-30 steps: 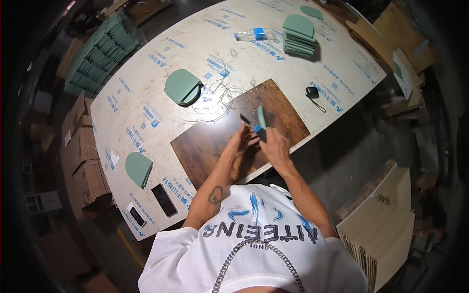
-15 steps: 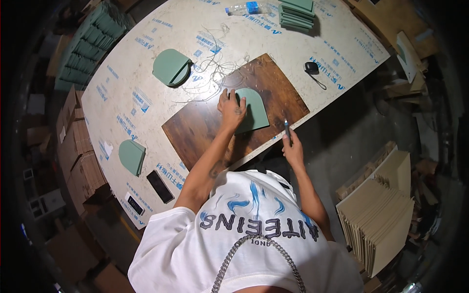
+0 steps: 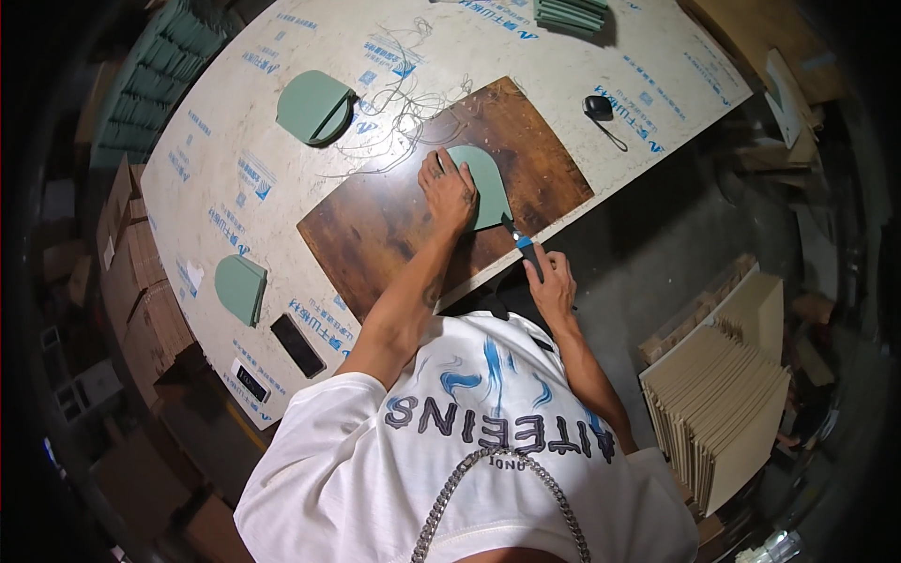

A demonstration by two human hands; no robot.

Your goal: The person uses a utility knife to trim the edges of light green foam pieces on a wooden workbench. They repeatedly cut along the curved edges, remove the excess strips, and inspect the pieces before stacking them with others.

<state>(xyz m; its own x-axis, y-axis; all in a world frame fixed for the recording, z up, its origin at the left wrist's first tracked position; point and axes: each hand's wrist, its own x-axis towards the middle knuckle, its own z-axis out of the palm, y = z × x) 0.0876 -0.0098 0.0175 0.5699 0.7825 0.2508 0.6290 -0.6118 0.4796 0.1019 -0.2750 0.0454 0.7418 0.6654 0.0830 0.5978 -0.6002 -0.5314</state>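
A green flat piece (image 3: 483,178) with a rounded top and straight lower edge lies on a dark brown wooden board (image 3: 375,230). My left hand (image 3: 450,190) rests over its left side, fingers apart and thumb on the green surface. In my right hand (image 3: 556,286) is a utility knife (image 3: 528,251) with a dark handle and a blue collar, closed in the fingers. The knife's tip meets the piece's lower right corner; whether it cuts in is too small to tell.
Loose strings (image 3: 408,113) tangle beyond the board, beside stacked green pieces (image 3: 314,108). Another green pair (image 3: 240,289) and a phone (image 3: 297,345) lie at left. A black corded object (image 3: 598,110) sits at right. Brown sheets (image 3: 718,394) stand below the table's right edge.
My right hand has brought the knife up and left from beside the board to the green piece's lower right corner. My left hand stays on the piece. The whole view has shifted slightly.
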